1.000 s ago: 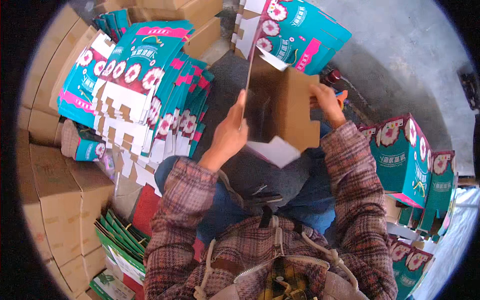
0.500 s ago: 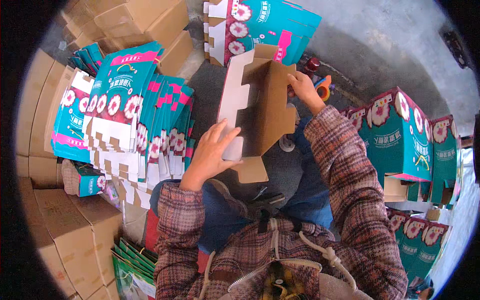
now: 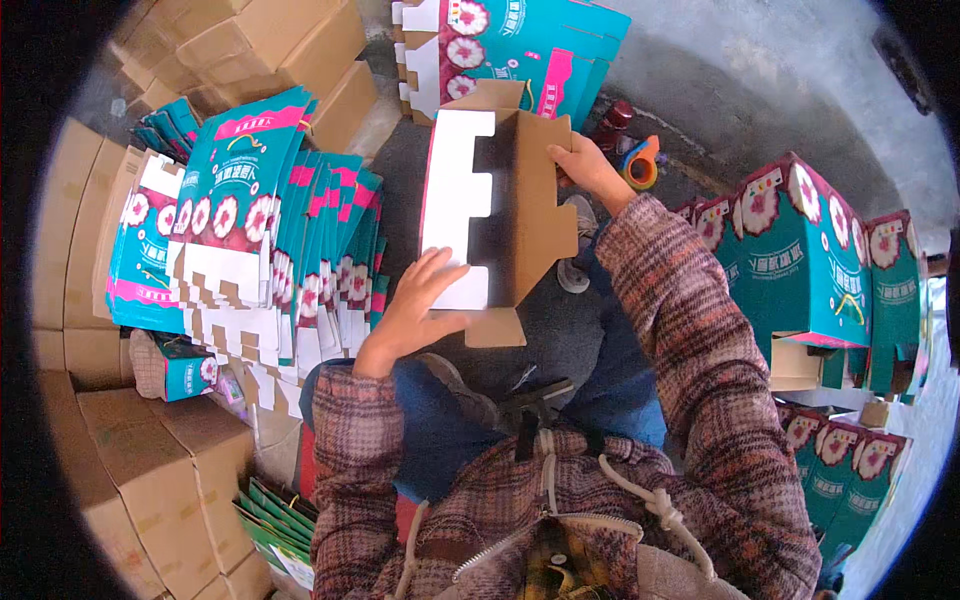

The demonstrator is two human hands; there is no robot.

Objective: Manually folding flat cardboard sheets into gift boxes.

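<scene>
An unfolded carton point(image 3: 545, 210), brown inside with white notched flaps, stands over the floor in front of my knees, its open side facing up. My right hand point(image 3: 592, 170) grips its far right edge, thumb on top and the other fingers partly hidden behind the wall. My left hand point(image 3: 412, 308) lies with fingers spread on the near end of the white notched flap point(image 3: 455, 205), thumb stretched out by the brown end flap point(image 3: 495, 328).
Flat teal cartons point(image 3: 235, 190) are stacked at the left, with more point(image 3: 560, 55) at the far side. Finished teal boxes point(image 3: 800, 260) stand at the right. Brown cartons point(image 3: 150, 450) line the left side. A tape dispenser point(image 3: 640, 165) lies beyond my right hand.
The carton has shifted slightly left and turned, so its white flap shows wider and flatter. Both hands moved a little left with it, keeping contact.
</scene>
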